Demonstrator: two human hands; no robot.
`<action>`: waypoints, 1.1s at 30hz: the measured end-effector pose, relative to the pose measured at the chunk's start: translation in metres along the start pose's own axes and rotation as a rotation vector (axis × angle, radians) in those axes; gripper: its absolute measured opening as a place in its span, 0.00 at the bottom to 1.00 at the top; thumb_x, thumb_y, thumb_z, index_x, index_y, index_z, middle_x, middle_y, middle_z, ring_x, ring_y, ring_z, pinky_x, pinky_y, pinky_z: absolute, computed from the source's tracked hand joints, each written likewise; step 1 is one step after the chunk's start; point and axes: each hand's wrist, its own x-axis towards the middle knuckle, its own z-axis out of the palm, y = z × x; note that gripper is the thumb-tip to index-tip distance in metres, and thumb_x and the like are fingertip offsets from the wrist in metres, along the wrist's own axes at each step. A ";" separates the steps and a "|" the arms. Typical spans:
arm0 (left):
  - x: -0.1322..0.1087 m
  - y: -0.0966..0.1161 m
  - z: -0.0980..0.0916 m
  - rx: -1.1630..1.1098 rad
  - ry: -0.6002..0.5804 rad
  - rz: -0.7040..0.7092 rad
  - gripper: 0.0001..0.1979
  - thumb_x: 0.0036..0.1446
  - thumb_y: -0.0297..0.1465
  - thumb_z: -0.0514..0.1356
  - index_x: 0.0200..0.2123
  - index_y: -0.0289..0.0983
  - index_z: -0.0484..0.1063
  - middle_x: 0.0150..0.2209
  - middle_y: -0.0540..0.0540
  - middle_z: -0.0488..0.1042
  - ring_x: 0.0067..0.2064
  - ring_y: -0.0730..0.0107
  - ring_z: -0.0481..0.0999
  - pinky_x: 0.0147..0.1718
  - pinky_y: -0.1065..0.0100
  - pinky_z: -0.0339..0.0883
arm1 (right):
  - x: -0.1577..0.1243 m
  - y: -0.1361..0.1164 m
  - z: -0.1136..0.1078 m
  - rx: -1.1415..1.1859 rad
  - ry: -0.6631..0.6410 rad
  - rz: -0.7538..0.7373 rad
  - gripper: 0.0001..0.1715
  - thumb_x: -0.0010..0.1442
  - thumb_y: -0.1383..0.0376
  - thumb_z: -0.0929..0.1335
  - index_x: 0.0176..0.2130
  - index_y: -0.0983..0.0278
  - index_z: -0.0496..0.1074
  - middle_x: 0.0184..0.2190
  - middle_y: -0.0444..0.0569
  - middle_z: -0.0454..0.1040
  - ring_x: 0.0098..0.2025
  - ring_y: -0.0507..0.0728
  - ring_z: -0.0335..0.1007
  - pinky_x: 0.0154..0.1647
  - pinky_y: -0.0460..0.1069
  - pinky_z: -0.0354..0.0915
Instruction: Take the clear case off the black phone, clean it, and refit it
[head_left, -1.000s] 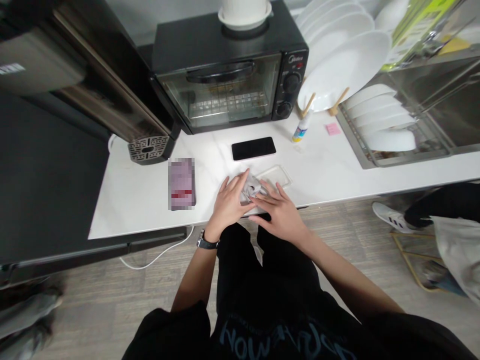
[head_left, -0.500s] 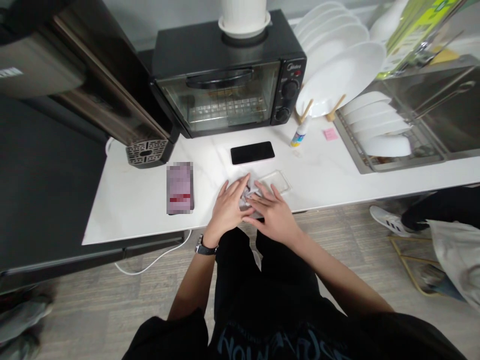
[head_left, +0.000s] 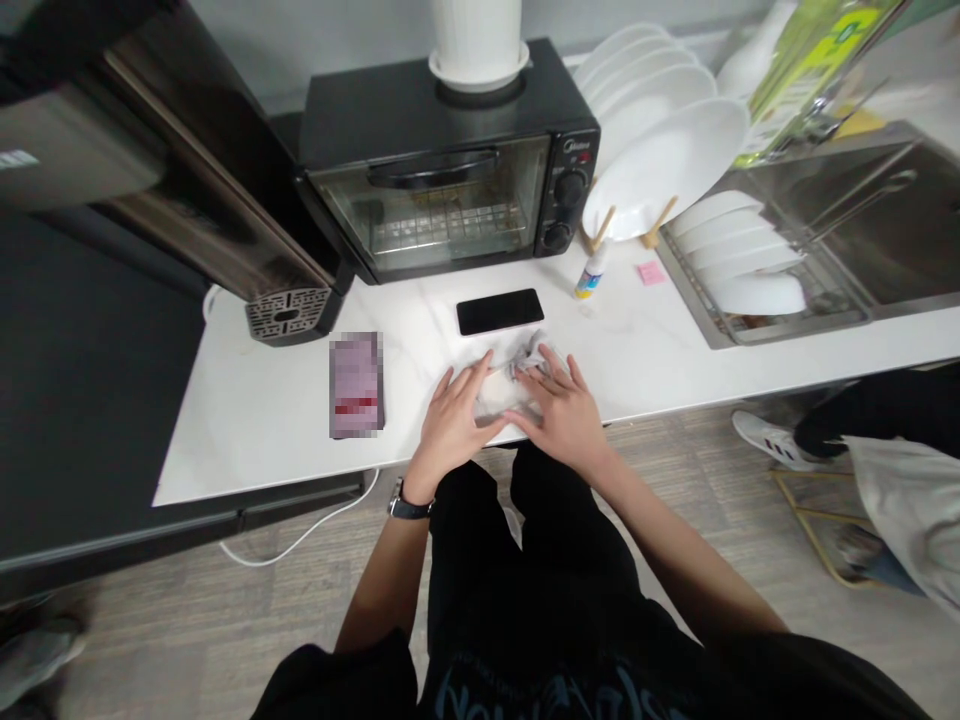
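Observation:
A crumpled grey cloth [head_left: 531, 355] lies under the fingertips of my right hand [head_left: 564, 408], which presses and grips it against the white counter. The fingers of my left hand [head_left: 456, 415] are stretched out at the left of the pale patch between my hands. My thumbs nearly meet near the counter's front edge. What lies beneath my hands is partly hidden, and I cannot make out a clear case there. A black-screened phone [head_left: 500, 312] lies flat just beyond my hands.
Left on the counter [head_left: 247, 420] is a blurred purple phone-shaped item [head_left: 356, 385]. Behind stand a toaster oven [head_left: 450, 200] and a drink dispenser [head_left: 289, 315]. A small bottle [head_left: 591, 275], pink sticky notes [head_left: 651, 272], plates [head_left: 667, 170] and a sink [head_left: 697, 315] are rightward. A person's shoe [head_left: 769, 440] shows.
My right hand has moved slightly right and away with the grey cloth, parting from my left hand. The clear case seen beside the right hand no longer shows there. The view has shifted slightly.

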 end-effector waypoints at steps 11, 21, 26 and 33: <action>0.002 -0.001 -0.001 -0.026 -0.007 -0.005 0.58 0.66 0.46 0.63 0.79 0.67 0.19 0.74 0.62 0.68 0.77 0.54 0.67 0.82 0.40 0.49 | -0.022 0.023 -0.023 -0.109 0.033 0.142 0.27 0.77 0.52 0.67 0.67 0.62 0.77 0.64 0.58 0.81 0.81 0.74 0.54 0.82 0.76 0.46; 0.004 -0.002 0.002 0.003 -0.011 -0.018 0.59 0.64 0.45 0.65 0.80 0.65 0.21 0.76 0.59 0.65 0.75 0.53 0.70 0.81 0.43 0.52 | -0.012 -0.015 -0.009 0.157 -0.114 -0.127 0.26 0.74 0.48 0.70 0.64 0.55 0.80 0.62 0.51 0.83 0.80 0.69 0.59 0.81 0.73 0.53; 0.003 0.001 0.001 0.022 -0.024 -0.029 0.59 0.64 0.48 0.65 0.79 0.67 0.21 0.74 0.62 0.69 0.77 0.54 0.67 0.82 0.41 0.50 | -0.028 0.020 -0.026 -0.029 0.013 0.094 0.25 0.78 0.52 0.66 0.63 0.60 0.80 0.62 0.55 0.83 0.80 0.72 0.57 0.81 0.76 0.49; 0.003 -0.002 0.001 0.006 -0.021 -0.003 0.57 0.65 0.48 0.64 0.79 0.69 0.21 0.75 0.63 0.67 0.77 0.56 0.67 0.82 0.43 0.50 | -0.006 -0.005 -0.003 0.082 -0.061 -0.040 0.33 0.74 0.47 0.70 0.69 0.61 0.75 0.66 0.57 0.79 0.81 0.72 0.54 0.81 0.74 0.51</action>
